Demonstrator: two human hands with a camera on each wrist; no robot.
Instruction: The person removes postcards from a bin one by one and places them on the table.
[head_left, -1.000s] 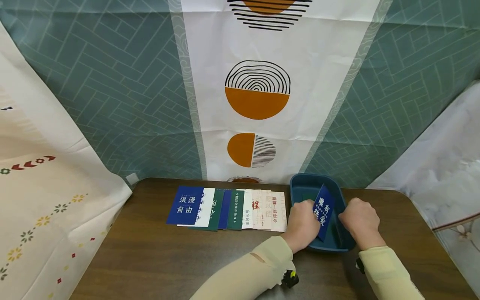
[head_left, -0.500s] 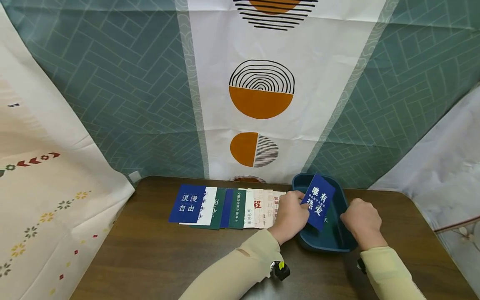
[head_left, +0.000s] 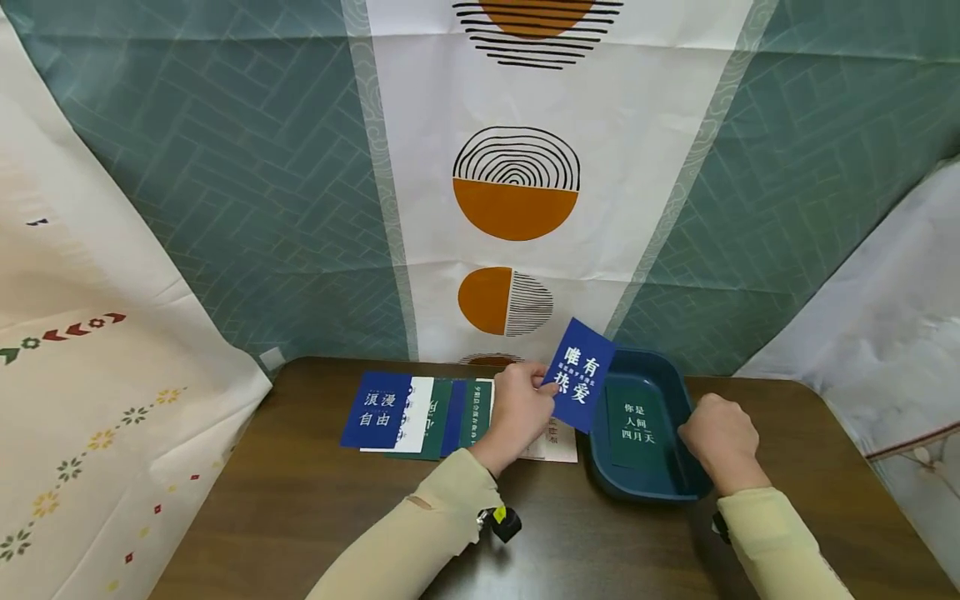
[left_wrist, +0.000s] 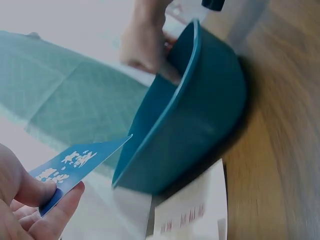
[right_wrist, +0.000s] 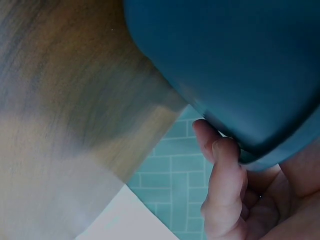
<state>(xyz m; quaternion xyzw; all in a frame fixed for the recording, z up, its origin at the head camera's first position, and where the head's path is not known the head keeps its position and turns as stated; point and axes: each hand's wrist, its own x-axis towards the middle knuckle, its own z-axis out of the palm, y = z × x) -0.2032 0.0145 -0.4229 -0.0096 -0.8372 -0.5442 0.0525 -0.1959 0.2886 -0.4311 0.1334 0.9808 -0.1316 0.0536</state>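
My left hand (head_left: 517, 410) pinches a blue card (head_left: 579, 367) with white characters between thumb and fingers. In the head view the card is raised and tilted, over the right part of the card row and beside the tub. The left wrist view shows the thumb on the printed face of the blue card (left_wrist: 75, 162). My right hand (head_left: 720, 440) grips the right rim of the dark blue plastic tub (head_left: 651, 493); its fingers (right_wrist: 225, 185) curl at that rim in the right wrist view. A green card (head_left: 633, 421) with white writing lies inside the tub.
Left of the tub, overlapping cards lie in a row, with a blue card (head_left: 375, 408) at the left end and pale ones at the right, partly hidden by my left hand. The wooden table (head_left: 300, 517) meets a patterned cloth (head_left: 315, 283) at its back edge.
My left hand has lifted the blue card up out of the tub and carried it left over the card row, uncovering the green card. The right hand has stayed at the rim.
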